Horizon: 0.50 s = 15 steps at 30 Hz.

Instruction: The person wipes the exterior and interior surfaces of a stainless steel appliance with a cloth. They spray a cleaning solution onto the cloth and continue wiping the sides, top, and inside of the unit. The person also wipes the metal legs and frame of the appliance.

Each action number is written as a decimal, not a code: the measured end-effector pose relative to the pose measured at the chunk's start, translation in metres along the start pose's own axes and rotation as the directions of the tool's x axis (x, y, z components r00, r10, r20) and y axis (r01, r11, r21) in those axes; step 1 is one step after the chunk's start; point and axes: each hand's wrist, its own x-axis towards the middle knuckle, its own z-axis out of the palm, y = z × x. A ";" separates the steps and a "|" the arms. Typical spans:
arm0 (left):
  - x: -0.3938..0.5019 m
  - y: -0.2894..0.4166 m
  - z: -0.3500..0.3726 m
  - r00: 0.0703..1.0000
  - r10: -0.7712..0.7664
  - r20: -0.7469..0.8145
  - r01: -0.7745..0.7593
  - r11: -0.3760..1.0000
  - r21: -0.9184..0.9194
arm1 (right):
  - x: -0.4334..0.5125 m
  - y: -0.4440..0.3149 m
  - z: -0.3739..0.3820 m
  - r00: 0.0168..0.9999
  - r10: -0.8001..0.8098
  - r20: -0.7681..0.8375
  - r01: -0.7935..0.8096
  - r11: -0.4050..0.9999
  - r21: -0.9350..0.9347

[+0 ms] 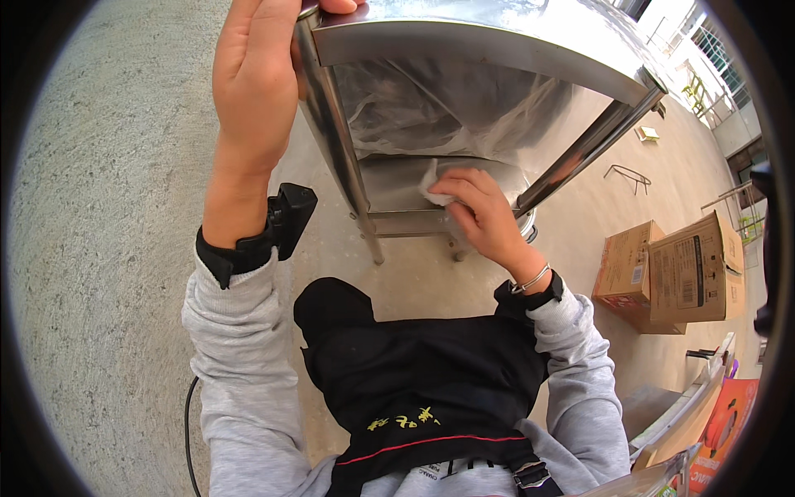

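A stainless steel table (484, 34) with round tube legs stands before me. My left hand (261, 81) rests at its near left corner, beside the top of the leg; part of its fingers is cut off by the picture's upper edge. Low down, my right hand (481, 208) pinches a crumpled white cloth or tissue (433, 186) over the front of the lower metal shelf (397, 174). Crinkled clear plastic film (447, 109) hangs or stands between the tabletop and that shelf, towards the back.
A rough concrete wall (112, 248) runs close along the left. Cardboard boxes (689, 273) sit on the floor to the right, with a small metal frame (628, 177) beyond them. At the lower right are an orange printed package (723, 428) and some boards.
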 end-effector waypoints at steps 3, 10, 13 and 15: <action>0.004 0.012 -0.013 0.981 -0.110 0.157 0.107 0.994 0.028 | 0.056 -0.041 0.021 0.895 -0.305 -0.324 0.276 0.952 -0.132; 0.009 0.013 -0.028 0.949 -0.197 0.247 0.202 0.979 0.004 | 0.075 -0.043 0.094 0.798 -0.500 -0.336 0.365 0.845 -0.391; 0.003 0.010 -0.025 0.972 -0.109 0.208 0.102 0.994 0.042 | 0.025 -0.026 0.110 0.918 -0.368 -0.147 0.321 0.908 -0.269; -0.001 0.009 -0.020 0.983 -0.106 0.152 0.093 0.992 0.089 | -0.004 -0.014 0.107 0.962 -0.266 -0.057 0.246 0.939 -0.241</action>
